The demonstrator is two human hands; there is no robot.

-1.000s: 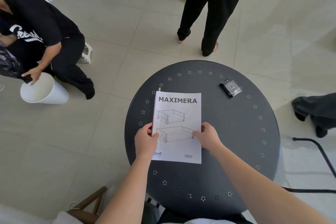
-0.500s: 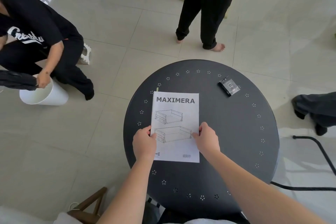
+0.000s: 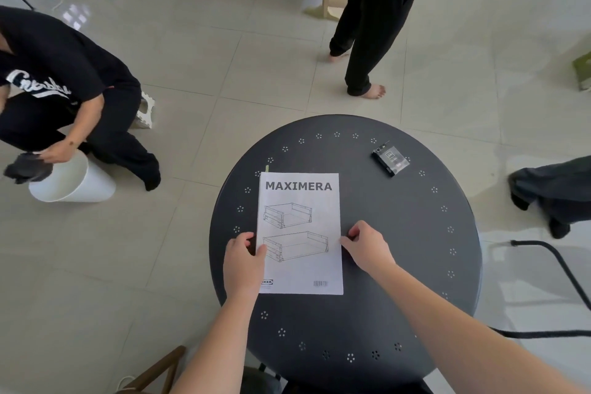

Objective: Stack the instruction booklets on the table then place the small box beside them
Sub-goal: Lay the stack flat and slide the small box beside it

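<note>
Both hands have slid outward: left hand (image 3: 243, 261) still pinches the booklets (image 3: 299, 233) on the desk (image 3: 399, 249), right hand (image 3: 367, 246) now loose beside them; small box (image 3: 390, 160) awaits.

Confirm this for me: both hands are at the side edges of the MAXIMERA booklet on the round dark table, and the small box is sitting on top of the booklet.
Not quite. In the head view the small box lies on the bare table, far right of the booklet, not on it. The rest holds: left hand and right hand are at the booklet's side edges.
</note>
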